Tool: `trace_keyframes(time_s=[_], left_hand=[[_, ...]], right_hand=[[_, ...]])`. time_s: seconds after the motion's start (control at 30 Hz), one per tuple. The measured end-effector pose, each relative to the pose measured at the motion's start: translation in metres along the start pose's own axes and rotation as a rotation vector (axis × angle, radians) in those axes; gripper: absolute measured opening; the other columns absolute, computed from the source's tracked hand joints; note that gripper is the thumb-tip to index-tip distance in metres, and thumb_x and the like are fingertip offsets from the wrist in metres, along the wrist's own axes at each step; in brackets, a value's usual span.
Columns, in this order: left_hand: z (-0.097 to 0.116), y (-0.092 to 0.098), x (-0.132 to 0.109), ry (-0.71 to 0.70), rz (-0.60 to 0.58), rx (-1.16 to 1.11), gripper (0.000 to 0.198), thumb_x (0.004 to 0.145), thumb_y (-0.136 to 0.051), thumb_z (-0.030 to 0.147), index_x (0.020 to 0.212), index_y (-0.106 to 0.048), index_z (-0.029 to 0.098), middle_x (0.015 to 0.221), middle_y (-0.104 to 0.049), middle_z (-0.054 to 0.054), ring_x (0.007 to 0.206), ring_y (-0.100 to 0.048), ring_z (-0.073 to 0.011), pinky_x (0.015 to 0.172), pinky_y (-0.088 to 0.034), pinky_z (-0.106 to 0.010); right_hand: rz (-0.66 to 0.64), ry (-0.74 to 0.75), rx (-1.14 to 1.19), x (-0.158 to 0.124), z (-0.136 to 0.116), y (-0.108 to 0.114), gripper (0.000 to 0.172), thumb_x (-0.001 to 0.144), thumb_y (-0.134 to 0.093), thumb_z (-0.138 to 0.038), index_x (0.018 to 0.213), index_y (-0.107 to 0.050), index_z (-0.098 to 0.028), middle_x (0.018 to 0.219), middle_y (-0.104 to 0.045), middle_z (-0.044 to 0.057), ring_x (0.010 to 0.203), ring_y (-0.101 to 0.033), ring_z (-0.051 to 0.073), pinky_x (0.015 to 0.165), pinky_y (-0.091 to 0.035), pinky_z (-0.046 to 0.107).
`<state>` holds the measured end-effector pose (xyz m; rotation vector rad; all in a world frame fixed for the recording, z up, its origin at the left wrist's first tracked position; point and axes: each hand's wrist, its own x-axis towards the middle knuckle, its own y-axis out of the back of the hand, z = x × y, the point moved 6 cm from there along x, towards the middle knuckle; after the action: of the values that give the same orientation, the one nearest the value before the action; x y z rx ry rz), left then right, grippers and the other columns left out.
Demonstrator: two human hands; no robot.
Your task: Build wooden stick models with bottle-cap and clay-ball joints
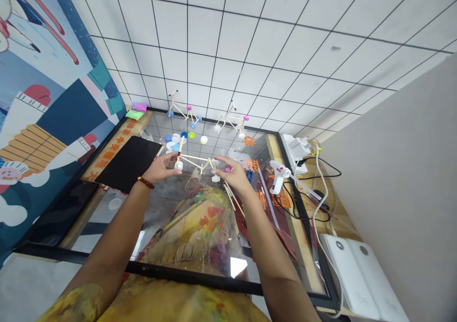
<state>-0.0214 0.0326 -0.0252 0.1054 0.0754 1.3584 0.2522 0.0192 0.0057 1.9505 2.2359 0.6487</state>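
Between my two hands is a small bike model (193,158) made of thin wooden sticks, with white bottle caps as wheels. My left hand (161,167) pinches its left end, by the upright stick and a white cap (179,165). At the other end, my right hand (231,173) has thumb and fingers around the sticks, close to another white cap (215,178). Beyond the hands stands a finished-looking stick bike (185,114) with blue caps, and to its right a similar stick bike (230,122) with white caps.
Loose bottle caps (175,138) lie on the glass table beyond my left hand. Loose wooden sticks (232,198) are beside my right forearm. A white glue gun (279,175) stands at right, near cables and a power strip (295,153). A black sheet (128,164) lies left.
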Motion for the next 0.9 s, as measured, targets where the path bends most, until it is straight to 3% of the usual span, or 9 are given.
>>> trace_keyframes(time_s=[0.13, 0.33, 0.73, 0.9], left_hand=[[0.0, 0.0, 0.0, -0.003, 0.008, 0.014, 0.09, 0.043, -0.091, 0.043, 0.123, -0.062, 0.013, 0.13, -0.062, -0.017, 0.123, -0.055, -0.0352, 0.11, -0.036, -0.054], [0.003, -0.002, 0.0, -0.019, -0.005, 0.017, 0.082, 0.047, -0.09, 0.042, 0.121, -0.064, 0.017, 0.127, -0.065, -0.014, 0.122, -0.057, -0.0339, 0.11, -0.039, -0.051], [0.004, -0.001, -0.001, -0.008, -0.018, 0.003, 0.082, 0.048, -0.09, 0.039, 0.12, -0.063, 0.012, 0.135, -0.058, -0.018, 0.126, -0.054, -0.0351, 0.11, -0.038, -0.052], [0.0, 0.0, 0.0, -0.004, 0.0, -0.02, 0.081, 0.046, -0.09, 0.039, 0.118, -0.064, 0.012, 0.129, -0.062, -0.017, 0.123, -0.055, -0.0351, 0.11, -0.037, -0.052]], right_hand=[[0.005, 0.023, 0.014, 0.0, 0.003, -0.012, 0.037, 0.072, -0.076, -0.037, 0.106, -0.073, -0.023, 0.11, -0.073, 0.006, 0.102, -0.066, 0.022, 0.091, -0.048, 0.035], [0.025, -0.012, 0.059, 0.0, 0.003, -0.019, 0.033, 0.072, -0.074, -0.036, 0.102, -0.075, -0.024, 0.109, -0.074, 0.005, 0.099, -0.067, 0.023, 0.092, -0.049, 0.037], [0.009, 0.005, 0.005, -0.001, 0.001, -0.019, 0.045, 0.069, -0.077, -0.039, 0.111, -0.072, -0.024, 0.116, -0.071, 0.006, 0.091, -0.065, 0.021, 0.069, -0.049, 0.029], [-0.004, -0.019, 0.026, -0.001, 0.004, -0.019, 0.041, 0.07, -0.076, -0.037, 0.109, -0.073, -0.024, 0.11, -0.073, 0.005, 0.093, -0.066, 0.022, 0.079, -0.051, 0.033]])
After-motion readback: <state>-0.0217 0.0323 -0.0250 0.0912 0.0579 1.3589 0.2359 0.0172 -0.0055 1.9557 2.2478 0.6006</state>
